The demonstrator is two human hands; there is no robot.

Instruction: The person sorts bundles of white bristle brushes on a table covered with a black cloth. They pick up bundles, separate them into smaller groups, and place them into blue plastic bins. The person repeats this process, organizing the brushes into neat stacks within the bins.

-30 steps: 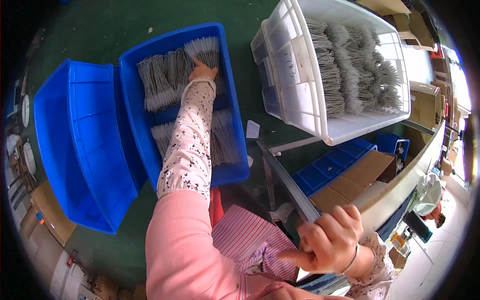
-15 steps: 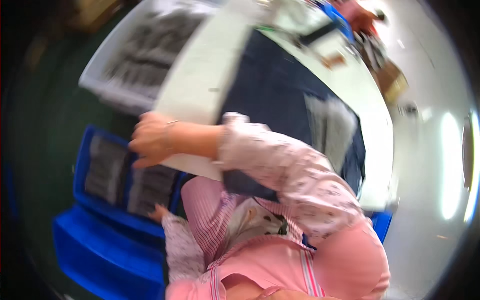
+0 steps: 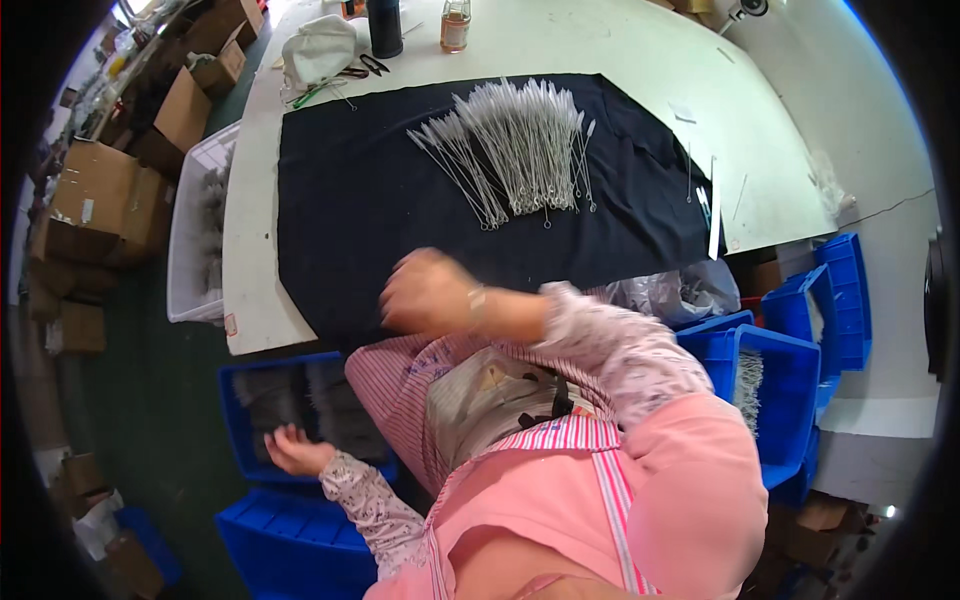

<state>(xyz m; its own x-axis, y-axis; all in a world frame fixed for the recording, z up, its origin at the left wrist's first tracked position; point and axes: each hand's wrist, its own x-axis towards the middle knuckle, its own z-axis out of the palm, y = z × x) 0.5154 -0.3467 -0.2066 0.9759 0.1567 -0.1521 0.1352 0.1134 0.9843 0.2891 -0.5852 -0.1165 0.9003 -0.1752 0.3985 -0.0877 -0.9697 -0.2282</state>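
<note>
My left hand [image 3: 298, 452] is at the near side of a blue bin [image 3: 232, 430], fingers apart, with nothing seen in it. Inside that bin lie grey bundles [image 3: 335, 415], too dim to make out fully. My right hand [image 3: 428, 292] is over the near edge of a dark cloth [image 3: 350, 190]; motion blurs its fingers, and I cannot tell whether it holds anything. Beyond it, a fanned pile of thin wire brushes [image 3: 525, 150] rests on the cloth, white bristles pointing away and looped wire ends toward me.
On the white table [image 3: 700, 60] stand a black bottle [image 3: 384, 28] and a glass jar [image 3: 455, 26], near scissors [image 3: 366, 68] and a white cloth bag [image 3: 320, 50]. A white tub [image 3: 190, 250] is at the left. Blue bins [image 3: 780, 400] crowd the right; cardboard boxes [image 3: 105, 195] stand far left.
The view has swung toward the table. My right hand has moved from above the blue bin to the cloth's near edge. My left hand stays by the bin, fingers now turned up.
</note>
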